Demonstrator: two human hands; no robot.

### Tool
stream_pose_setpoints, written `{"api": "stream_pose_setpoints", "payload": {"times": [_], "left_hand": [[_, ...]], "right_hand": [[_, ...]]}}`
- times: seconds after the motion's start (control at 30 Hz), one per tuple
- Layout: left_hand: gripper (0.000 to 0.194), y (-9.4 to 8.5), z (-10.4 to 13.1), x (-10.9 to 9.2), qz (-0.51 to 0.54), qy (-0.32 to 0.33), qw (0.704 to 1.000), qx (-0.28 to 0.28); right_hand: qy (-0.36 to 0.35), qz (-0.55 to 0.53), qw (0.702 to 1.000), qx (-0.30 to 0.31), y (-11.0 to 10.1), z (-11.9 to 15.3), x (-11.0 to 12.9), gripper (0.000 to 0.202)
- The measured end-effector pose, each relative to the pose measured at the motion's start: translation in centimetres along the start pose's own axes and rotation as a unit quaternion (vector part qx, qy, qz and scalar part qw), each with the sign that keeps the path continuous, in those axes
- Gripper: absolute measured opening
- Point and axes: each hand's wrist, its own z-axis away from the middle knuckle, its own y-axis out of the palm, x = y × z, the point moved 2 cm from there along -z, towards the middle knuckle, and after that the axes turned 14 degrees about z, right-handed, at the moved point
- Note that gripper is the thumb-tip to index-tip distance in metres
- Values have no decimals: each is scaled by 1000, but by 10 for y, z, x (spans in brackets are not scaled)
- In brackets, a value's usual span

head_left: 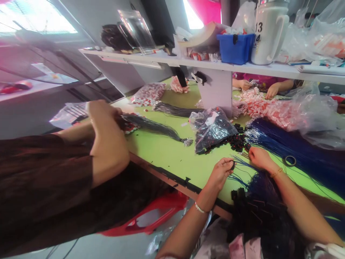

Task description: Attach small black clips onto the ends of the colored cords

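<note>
My left hand [222, 171] pinches a small black connector housing [233, 165] between thumb and fingers, with thin blue wires running from it towards the right. Close by, my right hand [260, 158] has its fingers curled together beside a pile of black housings [238, 140]; what they hold is hidden. A bundle of dark blue wires [260, 185] hangs below the right wrist, over the table edge. Several black housings [239, 194] sit on this bundle near my lap. Further right lies a thick bunch of blue wires [280, 144] with shiny metal ends.
A plastic bag of black parts [212, 129] lies on the green tabletop [164, 151]. A tape roll [289, 160] rests on the blue wires. To the left, a co-worker's arm [107, 144] reaches towards grey wires [153, 124]. Another person's hands [272, 90] work under the shelf [167, 61].
</note>
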Motion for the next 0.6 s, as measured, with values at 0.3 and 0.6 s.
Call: {"api": "stream_pose_setpoints", "payload": {"times": [0.3,0.6], "left_hand": [[32,4,2,0,1,-4,1000,7],[34,2,-4,6,-12,-9,1000,10]], "right_hand": [[-22,7,1000,6,-3,3,-2,14],[-38,13,999,-5,-4,5,-1,13]]}}
